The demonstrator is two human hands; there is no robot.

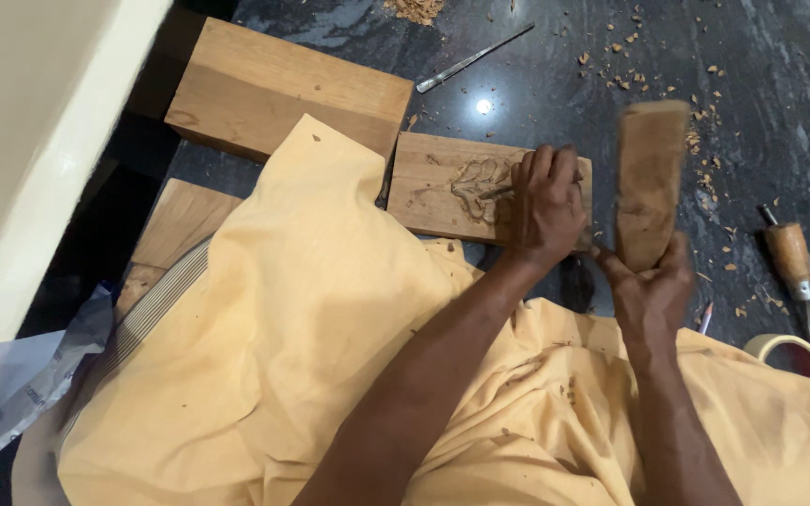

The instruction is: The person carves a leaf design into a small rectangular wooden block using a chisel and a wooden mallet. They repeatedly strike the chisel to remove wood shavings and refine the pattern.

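A small wooden board [428, 183] with a carved leaf-like pattern [475, 183] lies on the dark stone floor in front of me. My left hand [546, 206] is closed around a thin metal chisel [497, 193] whose tip rests in the carving. To its right, my right hand [651, 290] grips the lower end of a blurred wooden mallet block [649, 178], held upright beside the board. Yellow cloth [311, 337] covers my lap.
A larger wooden plank [283, 89] lies at the back left and another [175, 230] under the cloth. A metal chisel [471, 61] lies on the floor behind. A wooden-handled tool [789, 262] and a tape roll [789, 351] sit at right. Wood chips are scattered about.
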